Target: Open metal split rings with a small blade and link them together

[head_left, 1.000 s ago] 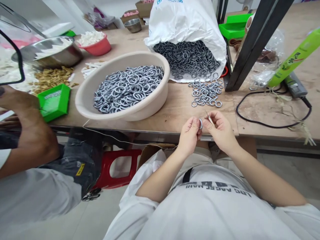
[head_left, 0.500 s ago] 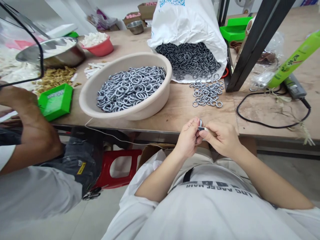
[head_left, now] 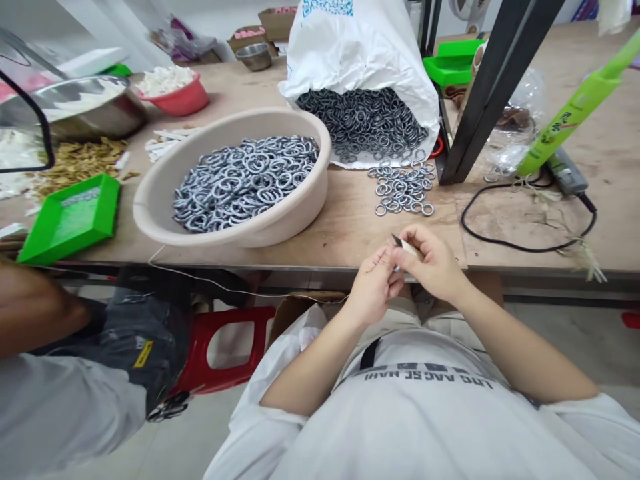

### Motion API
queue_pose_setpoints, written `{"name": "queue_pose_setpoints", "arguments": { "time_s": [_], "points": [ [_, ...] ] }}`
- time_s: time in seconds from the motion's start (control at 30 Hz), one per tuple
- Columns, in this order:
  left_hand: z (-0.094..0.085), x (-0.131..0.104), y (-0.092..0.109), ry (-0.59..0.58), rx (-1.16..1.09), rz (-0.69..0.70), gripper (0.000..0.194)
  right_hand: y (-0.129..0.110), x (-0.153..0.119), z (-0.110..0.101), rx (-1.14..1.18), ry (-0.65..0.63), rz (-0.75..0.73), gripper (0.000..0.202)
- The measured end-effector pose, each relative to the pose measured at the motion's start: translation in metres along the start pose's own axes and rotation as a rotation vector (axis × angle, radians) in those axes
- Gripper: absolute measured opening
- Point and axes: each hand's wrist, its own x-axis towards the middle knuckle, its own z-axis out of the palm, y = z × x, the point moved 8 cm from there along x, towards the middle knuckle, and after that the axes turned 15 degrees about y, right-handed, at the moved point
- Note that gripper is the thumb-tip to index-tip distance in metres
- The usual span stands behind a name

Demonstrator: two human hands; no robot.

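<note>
Just in front of the table edge, my left hand (head_left: 374, 283) is closed around a grey ring, of which only a sliver shows between the fingers. Touching it, my right hand (head_left: 433, 261) pinches a small blade (head_left: 409, 249) with a dark tip and a pale handle; the tip points up and left. Beyond my hands lies a loose pile of grey rings (head_left: 404, 188). A white sack (head_left: 363, 53) behind it spills more rings. To the left stands a beige basin (head_left: 230, 233) filled with rings.
A green tray (head_left: 73, 217), a steel bowl (head_left: 100, 117) and a red bowl (head_left: 183, 100) stand at the left. A person's arm (head_left: 37, 307) is at the left edge. A black post (head_left: 493, 93) and a cable (head_left: 520, 245) are at the right.
The blade has tilted up from lying level across the ring, and the ring is now mostly hidden by my fingers. The view has shifted, and the person's arm at the left sits lower.
</note>
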Motion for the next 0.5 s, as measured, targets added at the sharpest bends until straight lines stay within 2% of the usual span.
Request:
{"name": "queue_pose_setpoints", "arguments": {
  "time_s": [0.07, 0.13, 0.2, 0.27, 0.33, 0.37, 0.43, 0.5],
  "points": [
    [-0.002, -0.001, -0.002, -0.028, 0.0, -0.049, 0.043, 0.016, 0.023, -0.02, -0.23, 0.122, -0.019, 0.03],
    [-0.005, -0.001, -0.002, -0.053, -0.055, -0.119, 0.042, 0.036, 0.048, -0.041, -0.594, 0.199, -0.062, 0.028],
    [-0.011, 0.001, 0.002, -0.053, -0.149, -0.174, 0.036, 0.052, 0.066, -0.051, -0.821, 0.15, -0.111, 0.025],
    [-0.016, 0.006, 0.006, -0.044, -0.22, -0.197, 0.027, 0.061, 0.072, -0.054, -0.911, 0.109, -0.137, 0.022],
    [-0.019, 0.012, 0.008, -0.03, -0.24, -0.191, 0.021, 0.058, 0.068, -0.052, -0.848, 0.102, -0.123, 0.021],
    [-0.02, 0.015, 0.007, -0.018, -0.227, -0.181, 0.019, 0.054, 0.062, -0.049, -0.746, 0.093, -0.093, 0.021],
    [-0.023, 0.021, 0.005, 0.041, -0.147, -0.111, 0.021, 0.042, 0.046, -0.036, -0.412, 0.022, 0.017, 0.026],
    [-0.026, 0.025, 0.005, 0.131, -0.009, 0.042, 0.026, 0.027, 0.026, -0.017, -0.021, -0.1, 0.172, 0.035]
  ]
}}
